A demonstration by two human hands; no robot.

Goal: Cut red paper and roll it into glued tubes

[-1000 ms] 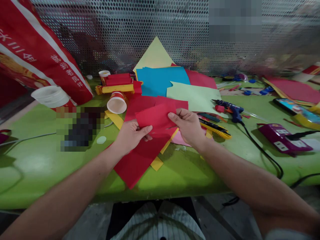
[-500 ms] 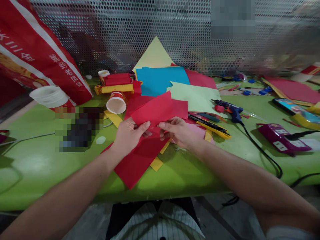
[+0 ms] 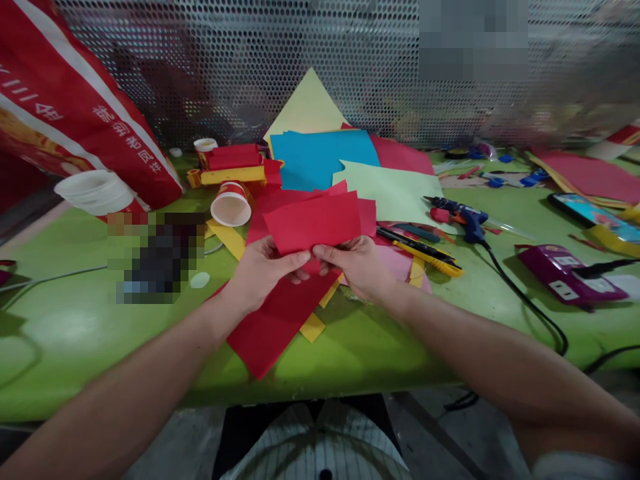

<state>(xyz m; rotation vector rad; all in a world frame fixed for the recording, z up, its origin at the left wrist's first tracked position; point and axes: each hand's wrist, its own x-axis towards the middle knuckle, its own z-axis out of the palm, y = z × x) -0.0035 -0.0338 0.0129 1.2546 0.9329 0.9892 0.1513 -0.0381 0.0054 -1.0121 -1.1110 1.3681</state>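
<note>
Clock centred on the held paper, 12 pointing away from wearer: at 6 o'clock, 1 striped garment (image 3: 315, 447), then 1 green table (image 3: 380, 353). On it at 7 o'clock, 1 large red sheet (image 3: 280, 327); yellow paper (image 3: 313, 327) shows in at least 4 spots around it, can't tell which join underneath. 2 bare hands: left hand (image 3: 257, 273) at 8, right hand (image 3: 363, 270) at 4, both pinching 1 red paper piece (image 3: 315, 223) by its lower edge, thumbs on top, thumb tips just beside each other; some fingers hidden behind it, spread can't tell. Piece is held tilted above the red papers, mid-table; folded or layered, can't tell. At 4, 1 pink paper (image 3: 395, 263); between 3 and 4, 1 yellow-and-black cutter (image 3: 435, 260) and, well apart, 1 purple socket block (image 3: 565, 277) with a black cord running to it. At 3, 1 blue glue gun (image 3: 465, 217). Between 8 and 9, 1 pale disc (image 3: 200, 280) near 1 pixelated item (image 3: 165, 257). At 9 to 10, 1 cup on its side (image 3: 231, 207), mouth this way. Near 2, 1 pale green sheet (image 3: 393, 193). At 12, blue paper (image 3: 325, 157), count unclear, then 1 pale yellow sheet (image 3: 310, 107). At 10, 1 big red bag (image 3: 90, 100). Farthest, 1 perforated panel (image 3: 225, 67) across the back.
</note>
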